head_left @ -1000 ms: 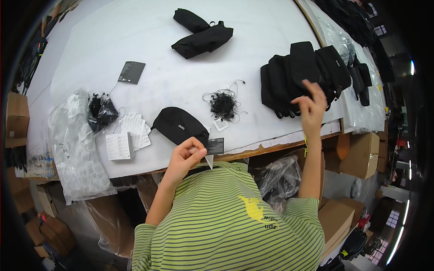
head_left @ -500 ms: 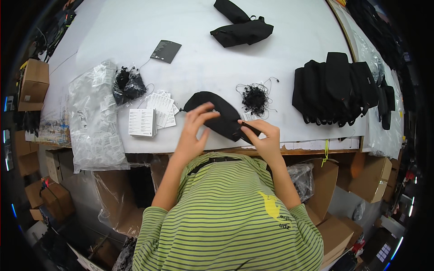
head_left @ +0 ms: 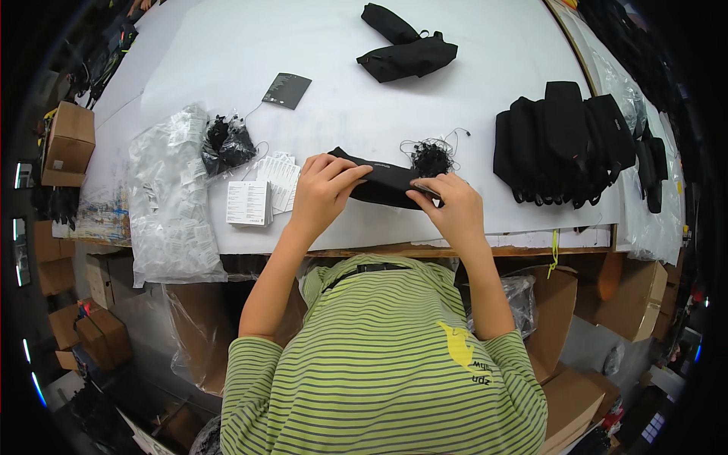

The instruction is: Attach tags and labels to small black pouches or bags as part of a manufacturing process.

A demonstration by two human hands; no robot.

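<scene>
- Your left hand [head_left: 324, 191] grips the black pouch [head_left: 385, 183]; your right hand [head_left: 456, 210] pinches its right end, likely steadying it;
- black cords [head_left: 432, 158] sit just beyond, seemingly handy.

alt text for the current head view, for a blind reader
Seen from above, a left hand and right hand hold opposite ends of a black pouch at a white table. White cards and a tangle of black cords lie nearby, with more black pouches bunched at the right.
</scene>
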